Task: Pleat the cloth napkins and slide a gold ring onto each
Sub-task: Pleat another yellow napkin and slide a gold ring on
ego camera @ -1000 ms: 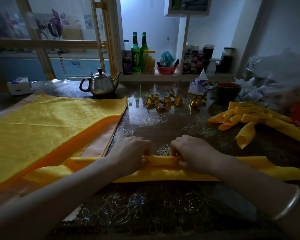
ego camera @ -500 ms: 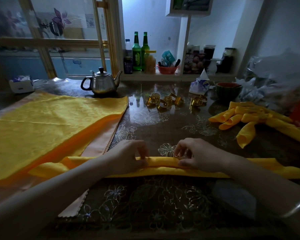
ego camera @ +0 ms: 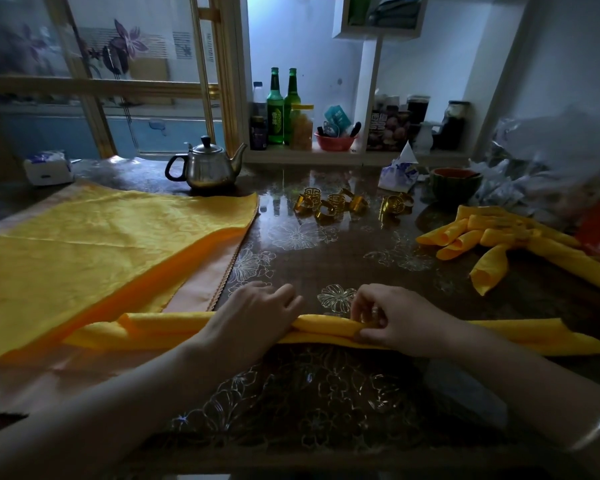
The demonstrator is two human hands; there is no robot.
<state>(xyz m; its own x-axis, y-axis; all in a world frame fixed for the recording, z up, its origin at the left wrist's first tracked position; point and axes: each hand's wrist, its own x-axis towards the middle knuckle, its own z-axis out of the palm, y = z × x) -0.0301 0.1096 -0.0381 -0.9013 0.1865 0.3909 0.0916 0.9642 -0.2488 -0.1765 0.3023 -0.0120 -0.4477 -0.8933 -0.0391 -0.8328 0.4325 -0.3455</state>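
Note:
A yellow napkin [ego camera: 326,329], folded into a long narrow pleated strip, lies across the table in front of me. My left hand [ego camera: 257,313] grips the strip left of its middle, fingers curled over the far fold. My right hand [ego camera: 392,318] pinches the folds just right of the middle. Several gold rings [ego camera: 329,202] lie together on the glossy table beyond the strip, with one more gold ring [ego camera: 394,204] a little to their right. A stack of flat yellow napkins [ego camera: 94,251] lies at the left. Several finished pleated napkins [ego camera: 492,244] lie at the right.
A steel teapot [ego camera: 207,166] stands behind the flat napkins. A tissue pack [ego camera: 397,173], a dark bowl [ego camera: 456,183] and plastic bags [ego camera: 548,161] crowd the back right. Green bottles [ego camera: 281,109] and jars sit on the shelf behind. A white box [ego camera: 47,166] sits far left.
The strip has become narrower as another pleat was gathered. My hands have shifted slightly apart along it, and the right fingers now pinch the fold instead of pressing it flat.

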